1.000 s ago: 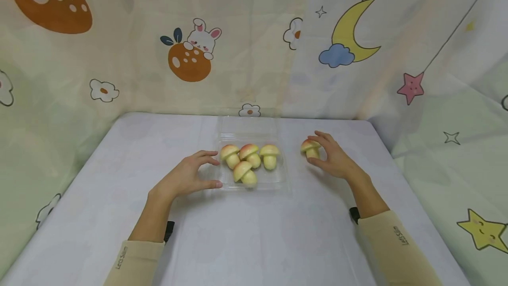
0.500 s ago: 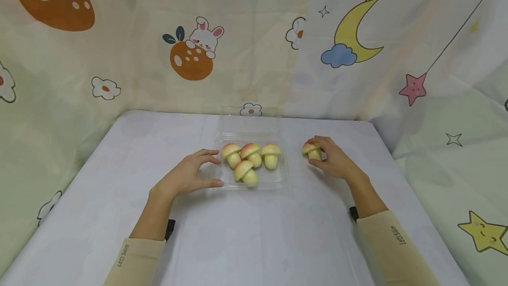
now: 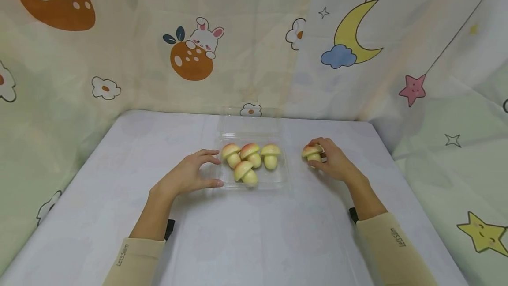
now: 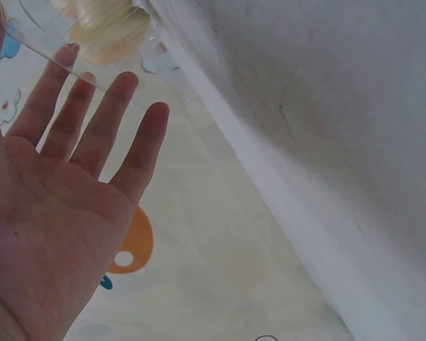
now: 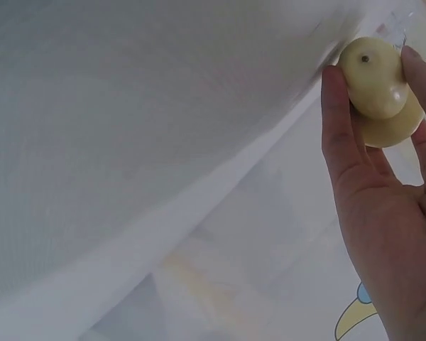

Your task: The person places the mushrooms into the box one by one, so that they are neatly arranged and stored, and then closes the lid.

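My right hand pinches a toy mushroom between thumb and fingers, low over the table to the right of a clear plastic box. The right wrist view shows the round pale stem end of this mushroom framed by the fingers. Several similar mushrooms, pale yellow with some reddish caps, lie inside the clear box, whose lid is folded back. At the box's left side, my left hand holds nothing; its fingers are extended, with fingertips and thumb tip right at the wall.
A white cloth covers the table. Behind it and along both sides hangs a printed curtain with rabbits, a moon, stars and flowers.
The right hand's fingers have closed in around the mushroom, which has shifted only slightly. The left hand and the box with its mushrooms have stayed in place.
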A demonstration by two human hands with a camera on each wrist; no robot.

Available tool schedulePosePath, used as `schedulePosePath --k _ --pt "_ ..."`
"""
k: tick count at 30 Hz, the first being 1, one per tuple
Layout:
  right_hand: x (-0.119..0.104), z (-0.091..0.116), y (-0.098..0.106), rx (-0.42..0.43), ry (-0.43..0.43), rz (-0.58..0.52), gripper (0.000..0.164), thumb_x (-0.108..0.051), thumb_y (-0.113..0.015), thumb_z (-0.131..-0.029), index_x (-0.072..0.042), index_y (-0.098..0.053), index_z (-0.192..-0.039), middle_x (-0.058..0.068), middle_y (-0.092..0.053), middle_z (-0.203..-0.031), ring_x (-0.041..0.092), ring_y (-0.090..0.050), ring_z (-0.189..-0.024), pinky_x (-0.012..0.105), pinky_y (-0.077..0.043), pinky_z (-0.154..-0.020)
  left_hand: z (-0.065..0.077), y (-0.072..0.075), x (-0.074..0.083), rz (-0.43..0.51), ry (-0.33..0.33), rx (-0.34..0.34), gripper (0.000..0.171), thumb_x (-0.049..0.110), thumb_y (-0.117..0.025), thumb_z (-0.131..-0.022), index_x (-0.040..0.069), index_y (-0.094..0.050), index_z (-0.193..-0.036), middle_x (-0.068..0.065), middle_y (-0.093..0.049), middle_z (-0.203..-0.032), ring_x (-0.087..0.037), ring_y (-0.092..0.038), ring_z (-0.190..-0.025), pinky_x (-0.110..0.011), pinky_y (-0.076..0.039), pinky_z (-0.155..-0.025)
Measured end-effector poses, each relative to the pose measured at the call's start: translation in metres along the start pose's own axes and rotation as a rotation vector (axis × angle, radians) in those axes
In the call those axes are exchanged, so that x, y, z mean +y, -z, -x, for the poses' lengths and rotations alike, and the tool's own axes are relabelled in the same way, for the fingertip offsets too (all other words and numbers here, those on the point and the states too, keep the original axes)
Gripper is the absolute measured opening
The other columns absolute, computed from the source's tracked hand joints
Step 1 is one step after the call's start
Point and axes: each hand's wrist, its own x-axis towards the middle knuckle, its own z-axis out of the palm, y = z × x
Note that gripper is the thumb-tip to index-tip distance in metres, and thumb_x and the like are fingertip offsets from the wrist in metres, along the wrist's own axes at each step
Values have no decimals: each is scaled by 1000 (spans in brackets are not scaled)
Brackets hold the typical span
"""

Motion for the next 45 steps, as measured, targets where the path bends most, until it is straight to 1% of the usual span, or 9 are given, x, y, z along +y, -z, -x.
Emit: schedulePosePath --k 10,17,23,30,35,39,41,45 --pt "-2 -1 0 9 17 -5 51 -10 -73 -96 -3 -48 -140 23 -50 -128 41 -65 -104 45 -61 -83 1 0 0 5 3 -1 67 60 -84 -78 16 -70 -126 1 -49 -155 -28 -49 -142 -51 -41 -116" --pt "-3 1 2 31 16 -26 51 -13 -71 -98 -4 -47 -142 20 -53 -134 39 -68 -101 44 -61 -82 1 0 0 -3 -6 1 67 62 -83 -78 16 -70 -125 0 -50 -155 -29 -49 -142 -52 -41 -116" --pt "-7 2 4 45 11 -46 52 -18 -71 -98 -8 -47 -144 16 -53 -137 36 -69 -102 40 -62 -84 1 1 1 -2 0 0 66 61 -84 -78 17 -70 -126 2 -49 -155 -29 -48 -143 -52 -40 -116" --pt "-15 6 4 37 -2 -117 52 -21 -70 -99 -12 -48 -145 13 -54 -139 35 -68 -107 36 -61 -87 1 0 1 6 14 -8 66 60 -84 -78 17 -70 -126 1 -48 -156 -29 -47 -143 -53 -40 -115" --pt "-19 6 2 34 13 -164 52 -20 -70 -100 -13 -47 -146 13 -55 -141 35 -68 -110 33 -61 -87 2 0 1 2 23 -5 67 61 -83 -78 17 -70 -127 2 -48 -156 -30 -47 -143 -54 -40 -115" --pt "-23 7 1 41 27 -189 51 -20 -70 -99 -14 -47 -145 11 -53 -143 34 -67 -112 29 -60 -88 1 0 1 0 19 -3 67 61 -83 -78 17 -70 -126 2 -49 -155 -29 -47 -143 -53 -40 -115" --pt "-26 8 0 40 37 -217 52 -19 -71 -99 -14 -48 -145 10 -52 -144 34 -67 -113 28 -60 -88 1 0 1 0 15 -5 67 62 -83 -78 17 -70 -126 2 -49 -155 -30 -47 -143 -53 -40 -116" --pt "-34 5 1 32 68 -308 52 -15 -71 -98 -12 -47 -145 9 -51 -144 37 -65 -113 27 -60 -87 1 0 2 0 17 -9 69 63 -83 -78 17 -70 -127 1 -48 -156 -31 -46 -144 -54 -40 -116"
